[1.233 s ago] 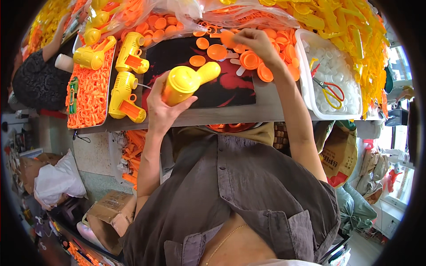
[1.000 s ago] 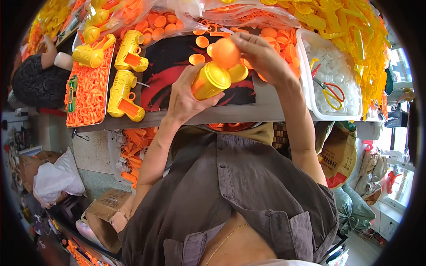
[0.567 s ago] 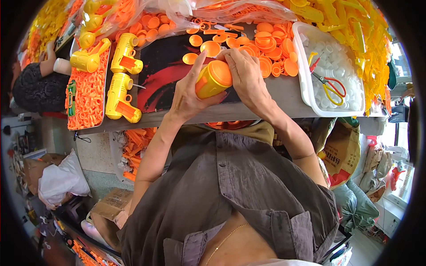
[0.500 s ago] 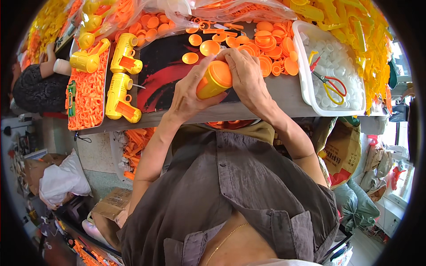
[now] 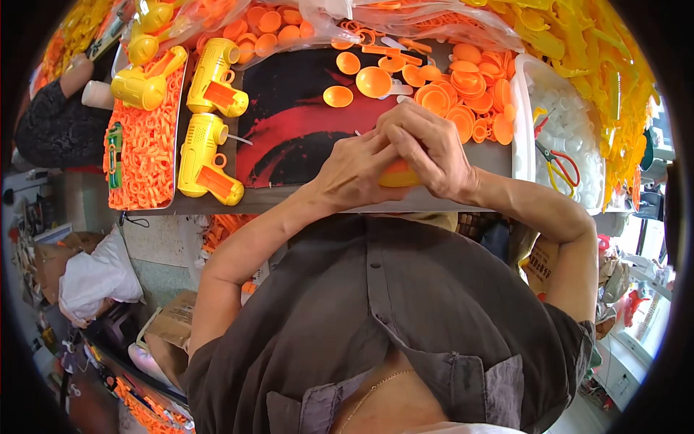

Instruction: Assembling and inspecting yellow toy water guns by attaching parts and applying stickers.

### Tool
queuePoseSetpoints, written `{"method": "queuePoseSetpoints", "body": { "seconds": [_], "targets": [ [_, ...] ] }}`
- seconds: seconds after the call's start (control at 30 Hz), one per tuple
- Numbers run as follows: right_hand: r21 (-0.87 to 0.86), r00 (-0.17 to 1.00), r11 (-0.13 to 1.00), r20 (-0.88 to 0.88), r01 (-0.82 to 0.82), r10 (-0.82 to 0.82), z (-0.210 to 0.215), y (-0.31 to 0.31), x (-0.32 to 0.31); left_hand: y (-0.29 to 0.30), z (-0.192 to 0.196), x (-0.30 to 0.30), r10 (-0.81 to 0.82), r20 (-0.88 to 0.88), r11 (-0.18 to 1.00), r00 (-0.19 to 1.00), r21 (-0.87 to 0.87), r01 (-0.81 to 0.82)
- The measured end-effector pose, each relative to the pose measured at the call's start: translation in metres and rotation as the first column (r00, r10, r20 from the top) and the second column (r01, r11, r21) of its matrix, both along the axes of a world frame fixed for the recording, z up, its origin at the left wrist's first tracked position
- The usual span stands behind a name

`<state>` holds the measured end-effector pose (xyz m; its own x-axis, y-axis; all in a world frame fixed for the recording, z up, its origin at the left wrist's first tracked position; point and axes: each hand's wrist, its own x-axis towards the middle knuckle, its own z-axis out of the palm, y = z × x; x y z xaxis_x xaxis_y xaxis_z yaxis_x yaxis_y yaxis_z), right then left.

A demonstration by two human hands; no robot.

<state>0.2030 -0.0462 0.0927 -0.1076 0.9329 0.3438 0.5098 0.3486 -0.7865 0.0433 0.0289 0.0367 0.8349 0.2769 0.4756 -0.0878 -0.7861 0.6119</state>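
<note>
My left hand (image 5: 354, 172) and my right hand (image 5: 430, 148) are closed together around a yellow plastic piece with an orange round cap (image 5: 399, 176). Only a sliver of it shows below the fingers. My right hand lies over the top, its fingers overlapping those of the left. The piece is held just above the near edge of the table, in front of my shirt. Beyond the hands, orange plastic cups (image 5: 374, 82) lie on a black and red mat (image 5: 289, 116).
Two yellow pistol-shaped toy bodies (image 5: 201, 155) lie left of the mat, beside a tray of small orange parts (image 5: 148, 155). Orange discs (image 5: 437, 98) are heaped at right. Scissors (image 5: 560, 166) rest in a white bin (image 5: 522, 130) of translucent parts. Another person's arm (image 5: 76, 74) shows far left.
Both hands have come down closer to my body with the capped yellow piece. My right hand now wraps over its top, hiding most of the orange cap. The view has shifted slightly.
</note>
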Motion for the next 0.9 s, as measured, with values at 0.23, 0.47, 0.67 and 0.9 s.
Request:
{"method": "queuePoseSetpoints", "body": {
  "seconds": [0.23, 0.47, 0.67, 0.9],
  "targets": [
    [-0.497, 0.945, 0.849, -0.326, -0.177, 0.006, 0.007, 0.050, 0.002, -0.004, 0.005, -0.018, 0.171, 0.037, 0.977, 0.985, -0.136, -0.164],
    [0.296, 0.739, 0.936, 0.584, 0.192, -0.336, -0.073, 0.095, -0.007, -0.017, 0.015, -0.115, 0.533, 0.183, 0.704, 0.826, -0.638, -0.313],
    [-0.213, 0.976, 0.970, -0.158, 0.115, -0.151, -0.050, 0.078, -0.041, -0.008, 0.015, -0.122, 0.696, 0.180, 0.595, 0.695, -0.686, -0.418],
    [-0.280, 0.694, 0.939, -0.717, -0.202, -0.065, -0.038, 0.036, -0.045, -0.003, 0.009, -0.090, 0.613, 0.223, 0.673, 0.758, -0.649, -0.354]
  ]
}}
